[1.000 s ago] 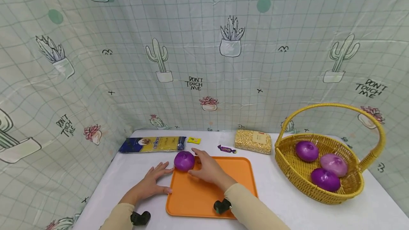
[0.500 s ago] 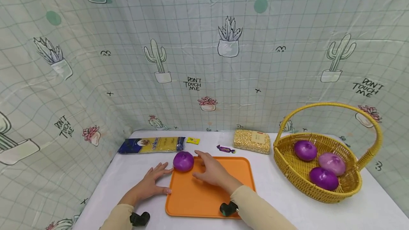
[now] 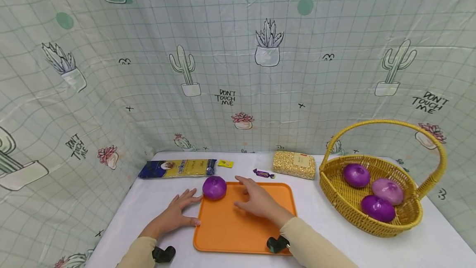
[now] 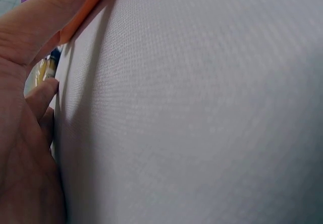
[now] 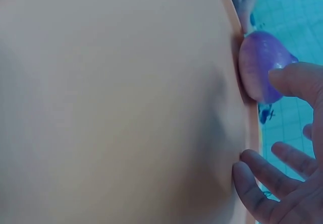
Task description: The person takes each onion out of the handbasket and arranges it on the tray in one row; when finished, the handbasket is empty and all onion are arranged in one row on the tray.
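A purple onion [image 3: 214,187] sits in the far left corner of the orange tray [image 3: 234,235]. Beside the tray's left edge rests my left hand [image 3: 172,217], its fingers spread; the thumb is at the rim and a fingertip lies close to the onion. My right hand [image 3: 258,202] is over the tray, right of the onion and apart from it, with relaxed fingers and nothing held. In the right wrist view the onion [image 5: 265,67] shows behind the thumb. The left wrist view mostly shows the white tabletop [image 4: 192,103] beside the left hand [image 4: 25,133].
On the right stands a yellow wicker basket [image 3: 343,210] with a tall handle, holding several onions [image 3: 378,208]. Along the back lie a blue and yellow pasta packet [image 3: 178,168], a small yellow packet [image 3: 225,163], a purple wrapped candy [image 3: 264,173] and a bag of corn kernels [image 3: 293,164].
My right hand has drawn away from the onion, moving right across the tray. The onion stays in the tray's corner, and the left hand keeps its place.
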